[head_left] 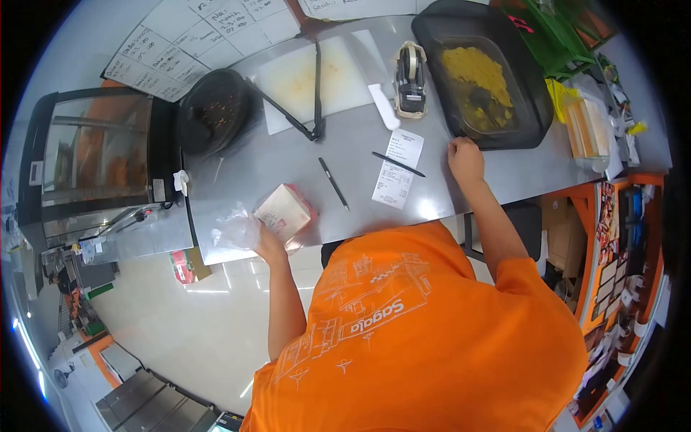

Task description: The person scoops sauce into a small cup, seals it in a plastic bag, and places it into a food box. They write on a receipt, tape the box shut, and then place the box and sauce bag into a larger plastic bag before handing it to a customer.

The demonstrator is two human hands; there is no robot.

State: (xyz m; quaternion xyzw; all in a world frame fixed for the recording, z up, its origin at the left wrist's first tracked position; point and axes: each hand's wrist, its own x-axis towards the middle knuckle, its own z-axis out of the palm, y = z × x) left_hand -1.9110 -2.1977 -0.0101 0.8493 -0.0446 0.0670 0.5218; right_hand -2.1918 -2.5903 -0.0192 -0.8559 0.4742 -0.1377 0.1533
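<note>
My left hand (271,245) is at the counter's front edge, its fingers closed on a thin plastic bag (237,229). A pale box (283,214) with red print lies tilted beside those fingers, partly wrapped in reddish plastic. On the right, my right hand (466,161) rests on the steel counter in a loose fist, close to the corner of a black tray (448,119). I see nothing in that fist. Between my hands lie a printed receipt (398,169), a black pen (398,164) across it, and a second pen (334,184).
Black tongs (317,86) lie open on a white cutting board (288,79). A white-handled knife (384,106) and a tape dispenser (412,81) are nearby. Yellow food (476,70) fills part of the tray. A black round pan (214,113) stands beside a glass display case (97,155).
</note>
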